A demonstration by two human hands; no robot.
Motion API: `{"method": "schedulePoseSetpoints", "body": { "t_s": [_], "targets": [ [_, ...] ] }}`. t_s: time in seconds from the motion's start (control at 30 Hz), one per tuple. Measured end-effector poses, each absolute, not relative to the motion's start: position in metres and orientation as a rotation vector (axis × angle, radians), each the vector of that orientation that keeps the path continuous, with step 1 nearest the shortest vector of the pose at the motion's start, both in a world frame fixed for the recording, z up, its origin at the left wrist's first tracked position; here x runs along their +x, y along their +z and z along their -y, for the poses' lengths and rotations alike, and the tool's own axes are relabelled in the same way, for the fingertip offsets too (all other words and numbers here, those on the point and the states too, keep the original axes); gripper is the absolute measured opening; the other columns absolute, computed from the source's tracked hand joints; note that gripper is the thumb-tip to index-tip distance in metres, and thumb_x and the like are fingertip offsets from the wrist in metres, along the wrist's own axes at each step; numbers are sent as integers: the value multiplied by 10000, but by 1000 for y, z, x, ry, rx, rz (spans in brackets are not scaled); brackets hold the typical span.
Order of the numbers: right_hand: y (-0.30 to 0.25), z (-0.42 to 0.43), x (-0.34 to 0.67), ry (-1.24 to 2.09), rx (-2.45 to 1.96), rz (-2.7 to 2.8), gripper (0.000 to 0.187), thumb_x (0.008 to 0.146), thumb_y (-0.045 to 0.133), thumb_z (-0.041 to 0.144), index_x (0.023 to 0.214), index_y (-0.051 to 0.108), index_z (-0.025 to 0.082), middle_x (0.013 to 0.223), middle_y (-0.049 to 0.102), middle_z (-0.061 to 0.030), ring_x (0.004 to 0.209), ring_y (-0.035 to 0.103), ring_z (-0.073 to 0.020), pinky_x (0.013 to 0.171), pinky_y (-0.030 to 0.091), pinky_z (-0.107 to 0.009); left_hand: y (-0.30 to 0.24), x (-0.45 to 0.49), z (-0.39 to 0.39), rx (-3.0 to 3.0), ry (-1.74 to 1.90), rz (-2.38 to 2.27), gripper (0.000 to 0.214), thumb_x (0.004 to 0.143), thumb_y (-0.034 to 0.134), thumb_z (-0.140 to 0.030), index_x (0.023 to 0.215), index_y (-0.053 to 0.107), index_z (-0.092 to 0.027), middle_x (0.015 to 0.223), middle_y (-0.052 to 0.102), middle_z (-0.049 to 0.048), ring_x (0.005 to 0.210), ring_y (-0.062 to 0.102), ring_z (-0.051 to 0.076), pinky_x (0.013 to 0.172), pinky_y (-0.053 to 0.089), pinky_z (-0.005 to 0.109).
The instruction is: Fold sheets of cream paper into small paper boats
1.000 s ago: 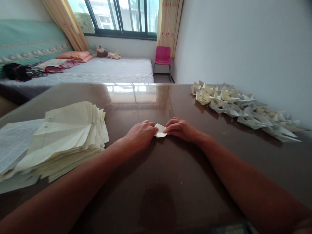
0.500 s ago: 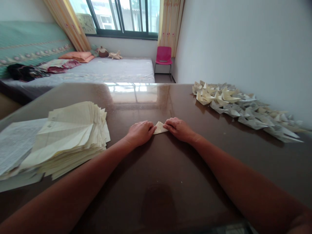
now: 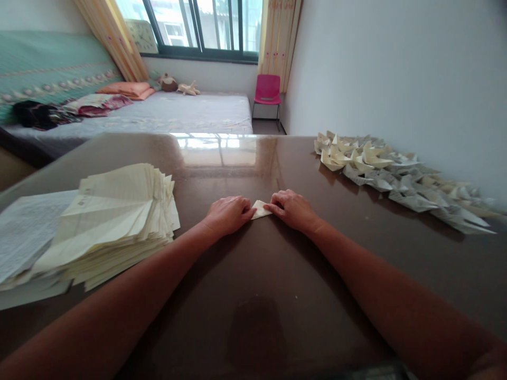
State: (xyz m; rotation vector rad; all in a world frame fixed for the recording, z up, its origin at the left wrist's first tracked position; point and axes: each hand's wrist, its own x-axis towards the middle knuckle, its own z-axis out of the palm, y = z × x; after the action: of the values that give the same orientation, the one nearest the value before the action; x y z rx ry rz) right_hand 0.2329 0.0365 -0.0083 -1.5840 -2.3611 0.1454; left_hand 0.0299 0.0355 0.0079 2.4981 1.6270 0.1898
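Note:
A small folded piece of cream paper [image 3: 260, 210], roughly triangular with its point away from me, lies on the brown tabletop between my hands. My left hand [image 3: 230, 214] has its fingers curled and its thumb on the paper's left corner. From the other side my right hand [image 3: 291, 210] pinches the right part, its thumb lying across the paper's face. Both hands rest low at the table surface, and the fingers hide the paper's two ends.
On the left is a thick stack of cream paper sheets [image 3: 106, 211], beside printed sheets [image 3: 31, 227]. Many folded paper boats [image 3: 372, 158] stand along the wall at right. Past the glossy table [image 3: 253, 264] are a bed [image 3: 190, 111] and a pink chair [image 3: 267, 89].
My right thumb has slid slightly left and inward over the folded paper. My left hand keeps its hold on the other corner; the view has shifted a little.

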Motion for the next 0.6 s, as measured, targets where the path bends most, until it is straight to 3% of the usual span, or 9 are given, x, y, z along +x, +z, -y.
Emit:
{"method": "schedulePoseSetpoints", "body": {
  "t_s": [0.6],
  "targets": [
    [-11, -39, 237, 252, -1516, 2329, 350, 886, 512, 518, 744, 625, 218, 793, 649, -16, 810, 551, -167, 656, 345, -267, 16, 22, -43, 2044, 398, -1329, 338, 749, 543, -465, 708, 673, -156, 613, 625, -5, 576, 530, 125, 515, 359, 223]
  ]
}}
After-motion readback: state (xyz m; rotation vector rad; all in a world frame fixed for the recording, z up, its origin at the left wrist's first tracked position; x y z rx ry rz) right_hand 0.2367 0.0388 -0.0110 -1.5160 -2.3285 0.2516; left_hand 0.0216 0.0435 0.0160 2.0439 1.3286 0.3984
